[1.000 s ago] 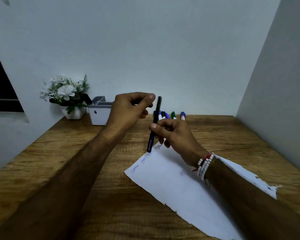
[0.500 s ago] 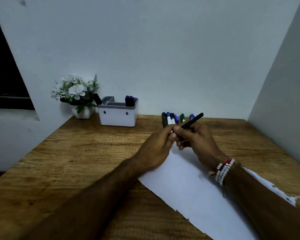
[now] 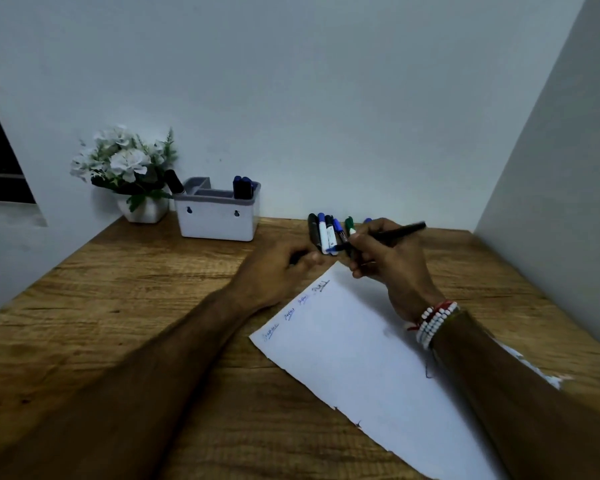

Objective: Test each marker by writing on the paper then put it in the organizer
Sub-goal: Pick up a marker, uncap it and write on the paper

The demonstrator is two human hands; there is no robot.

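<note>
The black marker (image 3: 395, 231) is in the right hand (image 3: 385, 261), pinched between thumb and fingers. It is held nearly level above the far corner of the paper (image 3: 361, 358), clear of the sheet. Its right end sticks out past the knuckles. Its left end points toward the left hand (image 3: 278, 271) and shows a blue bit, though whether that is a tip or part of a marker behind it cannot be told.

The left hand lies just left of the paper's far corner with its fingers curled. Something dark shows between them, and whether it grips anything cannot be told. The two hands are near each other but apart.

The white paper lies slanted on the wooden counter (image 3: 118, 289), with a ragged near edge and four small scribbles (image 3: 289, 313) along its left edge. Beaded bracelets (image 3: 433, 322) circle the right wrist above it.

Just beyond the hands, a row of loose markers (image 3: 323, 233) lies side by side near the far wall, in black, blue, white and green.

Farther left stands the white organizer (image 3: 217, 223) with a grey rim. Two dark blue markers (image 3: 242, 187) stand upright in its right compartment, and one dark marker (image 3: 174, 181) leans out at its left end. A white pot of pale flowers (image 3: 129, 161) sits just beside the organizer, in the far left corner.
</note>
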